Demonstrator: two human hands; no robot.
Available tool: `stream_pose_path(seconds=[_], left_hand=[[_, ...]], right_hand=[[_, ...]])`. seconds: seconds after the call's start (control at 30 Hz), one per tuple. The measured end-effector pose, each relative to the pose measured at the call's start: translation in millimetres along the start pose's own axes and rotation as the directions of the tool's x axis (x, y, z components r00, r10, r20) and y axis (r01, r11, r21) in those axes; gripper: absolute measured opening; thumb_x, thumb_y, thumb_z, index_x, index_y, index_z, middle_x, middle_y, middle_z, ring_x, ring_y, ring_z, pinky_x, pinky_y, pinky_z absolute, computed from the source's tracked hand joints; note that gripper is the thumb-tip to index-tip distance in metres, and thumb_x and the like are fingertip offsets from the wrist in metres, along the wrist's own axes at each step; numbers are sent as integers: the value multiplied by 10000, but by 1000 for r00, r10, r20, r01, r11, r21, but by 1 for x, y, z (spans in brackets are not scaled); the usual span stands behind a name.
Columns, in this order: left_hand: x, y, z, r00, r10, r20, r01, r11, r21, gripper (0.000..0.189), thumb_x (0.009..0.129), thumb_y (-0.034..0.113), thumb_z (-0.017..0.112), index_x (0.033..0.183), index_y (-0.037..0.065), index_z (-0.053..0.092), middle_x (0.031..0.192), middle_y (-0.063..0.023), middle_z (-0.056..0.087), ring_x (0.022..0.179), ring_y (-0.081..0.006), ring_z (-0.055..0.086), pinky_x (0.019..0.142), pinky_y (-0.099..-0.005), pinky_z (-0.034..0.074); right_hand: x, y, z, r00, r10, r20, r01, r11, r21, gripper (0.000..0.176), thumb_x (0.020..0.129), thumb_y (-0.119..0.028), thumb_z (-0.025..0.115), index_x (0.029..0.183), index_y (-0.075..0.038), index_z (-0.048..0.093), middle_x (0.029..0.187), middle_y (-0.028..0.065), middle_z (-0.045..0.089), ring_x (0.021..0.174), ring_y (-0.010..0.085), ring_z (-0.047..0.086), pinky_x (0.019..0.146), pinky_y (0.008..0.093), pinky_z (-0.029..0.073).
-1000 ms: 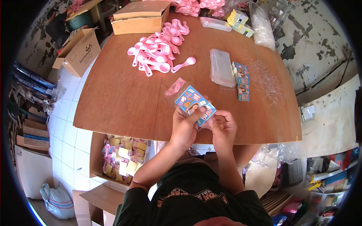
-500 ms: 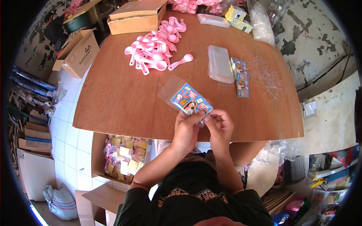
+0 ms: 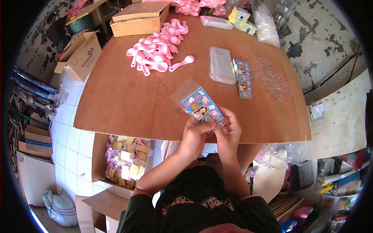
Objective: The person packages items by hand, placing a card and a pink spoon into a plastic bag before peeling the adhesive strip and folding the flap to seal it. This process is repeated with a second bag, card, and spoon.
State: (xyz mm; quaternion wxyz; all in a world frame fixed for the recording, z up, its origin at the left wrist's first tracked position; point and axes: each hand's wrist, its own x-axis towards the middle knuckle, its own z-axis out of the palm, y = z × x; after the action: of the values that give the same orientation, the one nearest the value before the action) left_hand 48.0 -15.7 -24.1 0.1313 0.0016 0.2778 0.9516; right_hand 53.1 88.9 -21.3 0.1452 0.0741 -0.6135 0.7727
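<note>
At the near edge of the table [image 3: 124, 101], both hands hold a packet [image 3: 200, 104], a clear sleeve with a blue printed card inside, lifted just above the wood and angled away from the person. The left hand [image 3: 193, 133] pinches the packet's near end between thumb and curled fingers. The right hand [image 3: 229, 130] pinches the near right corner, its fingers pressed together. The card shows a cartoon figure and small white panels of lettering, too small to read. Farther out lie a stack of clear sleeves [image 3: 220, 65] and, just beside it, a row of matching cards [image 3: 243, 77]. A heap of pink spoons [image 3: 155, 48] is spread near the far left, with a plain box [image 3: 140, 17] behind it. On the floor to the left, an open carton [image 3: 83, 52] bears dark printed writing that cannot be made out. Under the table edge, another carton [image 3: 100, 155] holds pink and yellow packets. The person's dark shirt carries pale print, upside down and illegible.
</note>
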Motion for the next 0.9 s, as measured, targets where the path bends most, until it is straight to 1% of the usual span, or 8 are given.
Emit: stream_pose_path(seconds=[0.1, 0.2, 0.33, 0.43, 0.5, 0.63, 0.77, 0.9], left_hand=[[-4, -5, -1, 998, -8, 60, 2, 995, 100, 373, 884, 103, 590, 1241, 24, 514, 1154, -71, 616, 1083, -148, 572, 785, -273, 443], [1, 6, 11, 997, 77, 7, -75, 988, -135, 445, 939, 151, 522, 1351, 61, 379, 1290, -149, 536, 1176, -244, 537, 981, -399, 446], [15, 8, 6, 966, 243, -93, -255, 954, -155, 468, 961, 48, 440, 1404, 40, 289, 1313, -206, 507, 1212, -299, 520, 960, -420, 476], [22, 14, 3, 925, 351, -143, -369, 921, -125, 471, 963, 57, 443, 1406, 42, 283, 1306, -209, 514, 1211, -304, 520, 965, -424, 471], [25, 17, 2, 921, 360, -146, -379, 915, -139, 477, 962, 51, 446, 1408, 41, 277, 1294, -211, 521, 1208, -312, 522, 970, -427, 464], [26, 18, -6, 923, 359, -139, -373, 923, -97, 472, 959, 43, 453, 1400, 42, 286, 1246, -196, 551, 1176, -310, 546, 971, -432, 457], [26, 22, -8, 898, 408, -163, -418, 908, -28, 454, 946, 60, 450, 1378, 45, 310, 1158, -168, 565, 1131, -312, 558, 1007, -461, 429], [30, 32, -11, 914, 349, -207, -376, 920, -109, 439, 942, 93, 464, 1358, 52, 329, 1139, -148, 570, 1120, -297, 554, 1000, -459, 433]], right_hand=[[-2, 2, -6, 999, 12, -45, -11, 1000, 29, 344, 866, 33, 582, 1200, 45, 501, 1094, 133, 629, 1002, 159, 611, 834, 263, 494], [1, -1, -8, 985, 162, 64, -173, 955, 241, 356, 846, 38, 568, 1196, 36, 506, 1124, 129, 619, 1021, 152, 601, 881, 286, 482], [3, 7, -7, 978, 195, 71, -205, 956, 210, 299, 879, 4, 566, 1171, 39, 516, 1078, 120, 623, 1000, 159, 605, 832, 288, 505], [6, 2, -2, 970, 229, -84, -208, 956, 207, 249, 909, -50, 576, 1133, 48, 527, 1031, 116, 626, 903, 160, 624, 738, 298, 529], [6, 0, -13, 965, 255, 52, -258, 911, 322, 223, 933, -92, 571, 1109, 41, 539, 970, 113, 628, 790, 138, 623, 650, 285, 526], [6, 3, -1, 967, 254, -1, -254, 966, 38, 217, 884, -43, 641, 1077, 9, 559, 900, 83, 637, 724, 103, 604, 603, 229, 497], [6, 1, 16, 967, 217, -136, -198, 970, 141, 312, 863, -5, 652, 1139, 4, 508, 867, 64, 638, 744, 100, 605, 637, 232, 502], [11, 4, 12, 961, 274, -24, -233, 857, 459, 327, 879, 26, 601, 1170, -25, 464, 954, 152, 668, 804, 131, 626, 657, 245, 509]])
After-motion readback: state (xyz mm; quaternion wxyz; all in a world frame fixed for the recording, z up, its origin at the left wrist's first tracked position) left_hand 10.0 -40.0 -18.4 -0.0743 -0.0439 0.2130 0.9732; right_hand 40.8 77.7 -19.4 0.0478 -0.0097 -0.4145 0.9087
